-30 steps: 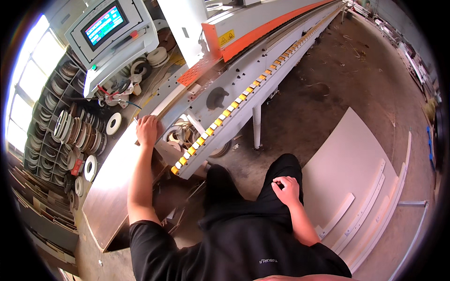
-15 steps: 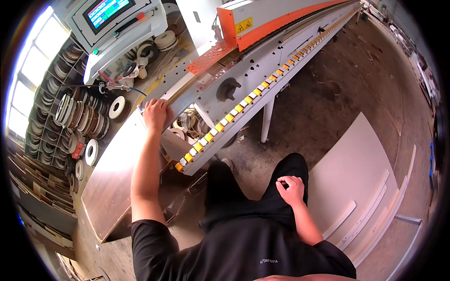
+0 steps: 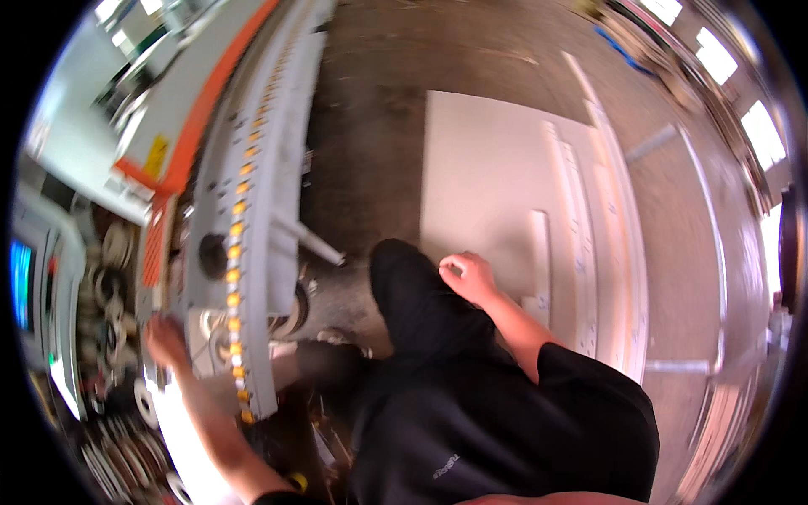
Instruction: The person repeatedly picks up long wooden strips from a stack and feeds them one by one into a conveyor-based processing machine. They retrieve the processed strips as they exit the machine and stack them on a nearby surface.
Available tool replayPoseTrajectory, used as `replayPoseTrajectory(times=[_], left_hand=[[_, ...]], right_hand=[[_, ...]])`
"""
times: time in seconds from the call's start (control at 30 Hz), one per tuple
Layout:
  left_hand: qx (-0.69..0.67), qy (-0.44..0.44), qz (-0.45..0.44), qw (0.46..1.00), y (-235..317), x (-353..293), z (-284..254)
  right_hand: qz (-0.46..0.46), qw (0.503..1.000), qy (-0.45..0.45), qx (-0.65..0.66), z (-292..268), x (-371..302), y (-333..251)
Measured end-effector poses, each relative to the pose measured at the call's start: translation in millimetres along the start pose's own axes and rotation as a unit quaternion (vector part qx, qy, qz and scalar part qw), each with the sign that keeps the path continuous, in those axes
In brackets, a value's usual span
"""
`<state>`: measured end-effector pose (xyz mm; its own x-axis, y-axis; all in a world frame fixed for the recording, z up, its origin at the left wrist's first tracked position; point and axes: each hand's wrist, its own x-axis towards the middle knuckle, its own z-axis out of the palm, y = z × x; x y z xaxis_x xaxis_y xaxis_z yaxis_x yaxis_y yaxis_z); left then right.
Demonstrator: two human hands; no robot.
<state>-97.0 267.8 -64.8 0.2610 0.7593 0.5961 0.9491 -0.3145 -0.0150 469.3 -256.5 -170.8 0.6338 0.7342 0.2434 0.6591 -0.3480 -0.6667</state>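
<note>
At the left, my left hand is at the near end of the edge-banding machine, beside its metal guide and the orange perforated plate. Motion smears its fingers, so whether it grips anything is unclear. A row of yellow and white rollers runs along the machine's side rail, to the right of that hand. My right hand hovers by my thigh, fingers loosely curled toward the thumb, with nothing visible in it. Beyond it lies a large pale panel with several narrow strips on top.
A control screen stands at the far left, with rolls of edge banding below it. A machine leg slants down to the floor. Metal frame tubing stands right of the panel, and stacked boards lie at lower right.
My view has swung to the right, so the machine now sits further left and the pale panel nearer the middle. My left hand stays by the machine's end; my right hand has lifted slightly off my thigh.
</note>
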Motion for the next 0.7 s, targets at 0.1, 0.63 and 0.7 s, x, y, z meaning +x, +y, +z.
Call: replayPoseTrajectory(times=[0.1, 0.63, 0.7], left_hand=[[-0.042, -0.064, -0.074, 0.994, -11, -4, -9], [-0.034, -0.137, -0.076, 0.987, -4, 3, -7], [-0.039, -0.117, -0.066, 0.99, -9, -3, -8]], right_hand=[[0.122, 0.979, 0.103, -0.127, -54, -39, 81], [0.521, 0.777, 0.128, -0.33, -152, -195, 212], [0.55, 0.764, 0.129, -0.313, -159, -180, 212]])
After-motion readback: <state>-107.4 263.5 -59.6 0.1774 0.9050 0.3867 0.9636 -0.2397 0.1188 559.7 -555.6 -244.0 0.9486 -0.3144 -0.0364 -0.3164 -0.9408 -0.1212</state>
